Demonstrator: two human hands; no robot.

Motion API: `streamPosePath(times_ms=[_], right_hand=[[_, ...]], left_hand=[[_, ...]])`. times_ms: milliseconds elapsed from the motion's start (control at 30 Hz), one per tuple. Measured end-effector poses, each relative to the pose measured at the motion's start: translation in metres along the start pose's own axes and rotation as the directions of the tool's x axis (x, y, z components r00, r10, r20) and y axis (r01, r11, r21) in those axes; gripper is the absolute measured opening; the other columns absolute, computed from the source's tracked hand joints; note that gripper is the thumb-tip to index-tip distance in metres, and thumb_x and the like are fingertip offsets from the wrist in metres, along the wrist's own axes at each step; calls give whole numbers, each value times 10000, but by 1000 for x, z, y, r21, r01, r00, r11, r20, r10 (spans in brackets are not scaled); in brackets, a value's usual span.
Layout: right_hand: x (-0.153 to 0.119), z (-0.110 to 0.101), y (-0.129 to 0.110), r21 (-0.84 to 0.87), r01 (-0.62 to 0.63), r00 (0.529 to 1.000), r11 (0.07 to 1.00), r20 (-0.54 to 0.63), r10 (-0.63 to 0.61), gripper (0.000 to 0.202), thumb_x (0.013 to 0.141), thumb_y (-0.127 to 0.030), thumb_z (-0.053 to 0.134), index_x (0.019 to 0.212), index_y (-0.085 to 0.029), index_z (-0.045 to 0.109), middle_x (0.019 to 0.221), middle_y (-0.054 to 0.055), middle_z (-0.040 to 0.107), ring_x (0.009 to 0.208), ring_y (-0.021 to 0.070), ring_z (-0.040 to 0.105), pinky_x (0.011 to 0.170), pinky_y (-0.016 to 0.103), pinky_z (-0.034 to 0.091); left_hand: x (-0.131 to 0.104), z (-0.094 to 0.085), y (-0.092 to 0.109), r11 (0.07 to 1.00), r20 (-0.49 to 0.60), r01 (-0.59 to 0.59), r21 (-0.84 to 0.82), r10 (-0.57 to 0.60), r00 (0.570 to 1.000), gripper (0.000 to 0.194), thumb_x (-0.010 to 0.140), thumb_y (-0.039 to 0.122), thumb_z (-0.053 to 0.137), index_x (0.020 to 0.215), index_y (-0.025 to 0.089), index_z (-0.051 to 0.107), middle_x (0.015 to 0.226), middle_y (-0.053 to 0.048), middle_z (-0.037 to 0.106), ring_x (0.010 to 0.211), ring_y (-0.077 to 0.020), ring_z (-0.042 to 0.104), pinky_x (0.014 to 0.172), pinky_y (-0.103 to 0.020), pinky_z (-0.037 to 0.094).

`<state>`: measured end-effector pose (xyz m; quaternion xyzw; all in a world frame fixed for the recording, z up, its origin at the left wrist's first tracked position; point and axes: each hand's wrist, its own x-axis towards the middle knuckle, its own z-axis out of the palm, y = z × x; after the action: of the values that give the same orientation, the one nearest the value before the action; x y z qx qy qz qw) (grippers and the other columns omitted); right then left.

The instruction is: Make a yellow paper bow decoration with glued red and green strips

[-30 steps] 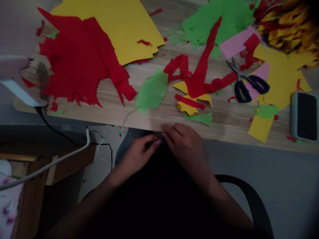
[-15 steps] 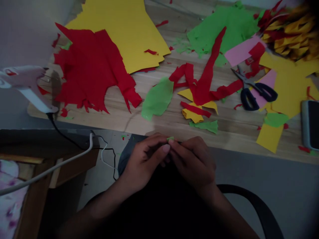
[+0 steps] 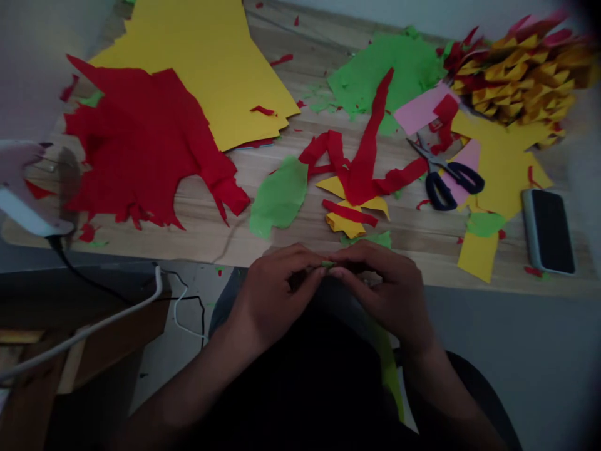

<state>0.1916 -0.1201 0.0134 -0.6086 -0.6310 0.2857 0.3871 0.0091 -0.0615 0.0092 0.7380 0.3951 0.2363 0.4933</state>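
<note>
My left hand (image 3: 277, 288) and my right hand (image 3: 394, 288) meet over my lap, just off the table's front edge. Thumbs and fingertips of both pinch a small bit of green paper strip (image 3: 389, 369). Its long yellowish-green tail hangs below my right hand across the dark clothing; the stretch between is partly hidden by that hand. Close beyond the fingers lie a green leaf-shaped piece (image 3: 280, 197), a folded yellow paper piece (image 3: 345, 224) with a red strip over it, and a green scrap (image 3: 375, 238) partly covered by my right hand.
Red crepe paper (image 3: 136, 144) and yellow sheets (image 3: 192, 69) cover the table's left. Scissors (image 3: 441, 181), a phone (image 3: 549, 232) and a yellow folded-paper bundle (image 3: 521, 81) lie right. A glue gun (image 3: 28, 194) with a cord stands at the left edge.
My right hand has turned and spread outward, its thumb now against the green paper. The long green tail has come into sight below it. The view has shifted to the right.
</note>
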Motion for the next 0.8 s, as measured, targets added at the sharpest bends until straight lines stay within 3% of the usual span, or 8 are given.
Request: streamPosePath(times_ms=[67, 133, 233, 300, 367, 567, 800], right_hand=[[0, -6, 2, -32, 21, 1000, 999, 23, -20, 12, 890, -222, 706, 882, -220, 698, 775, -19, 687, 696, 110, 623, 637, 239, 481], [3, -11, 5, -46, 36, 999, 998, 30, -34, 84, 898, -212, 686, 815, -211, 674, 744, -17, 666, 682, 115, 605, 628, 245, 464], [17, -20, 17, -121, 9, 997, 993, -77, -18, 119, 898, -229, 674, 783, -207, 656, 726, -17, 638, 653, 119, 567, 620, 256, 442], [32, -26, 29, -211, -58, 981, 976, -195, 16, 123, 892, -257, 675, 782, -203, 665, 717, -14, 633, 627, 121, 543, 609, 263, 429], [48, -29, 41, -244, -140, 965, 960, -252, 76, 130, 889, -283, 671, 797, -194, 687, 704, -10, 647, 606, 124, 544, 595, 265, 424], [68, -24, 60, -188, -211, 975, 959, -114, 192, 157, 880, -298, 649, 813, -176, 721, 704, 7, 703, 635, 144, 615, 616, 266, 449], [66, -17, 57, -228, -264, 956, 937, -192, 223, 181, 878, -317, 655, 799, -174, 734, 681, 4, 699, 602, 133, 589, 603, 264, 421]], left_hand=[[2, 4, 0, 999, 52, -22, 40, 20, 998, 145, 920, 182, 605, 927, 221, 744, 868, 8, 724, 794, -124, 661, 738, -266, 502], [5, 8, 1, 996, 71, -48, 70, 43, 997, 141, 928, 188, 595, 918, 216, 733, 838, 10, 713, 761, -120, 653, 710, -261, 502], [17, 15, -2, 979, -82, -134, 154, 148, 986, 131, 931, 218, 601, 996, 208, 715, 893, -10, 720, 818, -139, 659, 759, -277, 517], [29, 18, -8, 947, -190, -202, 250, 252, 949, 144, 930, 216, 601, 1029, 202, 704, 969, -32, 718, 921, -166, 652, 853, -308, 514], [43, 22, -13, 910, -206, -227, 347, 310, 928, 162, 930, 223, 601, 1057, 200, 697, 1045, -52, 701, 1017, -198, 623, 935, -349, 493], [76, 28, -18, 844, -57, -160, 512, 219, 974, 399, 884, 350, 667, 1249, 196, 623, 1237, -92, 643, 1151, -298, 553, 1031, -453, 429], [81, 30, -17, 843, -48, -136, 521, 188, 981, 419, 886, 362, 661, 1267, 198, 600, 1237, -89, 641, 1130, -299, 545, 1022, -445, 420]])
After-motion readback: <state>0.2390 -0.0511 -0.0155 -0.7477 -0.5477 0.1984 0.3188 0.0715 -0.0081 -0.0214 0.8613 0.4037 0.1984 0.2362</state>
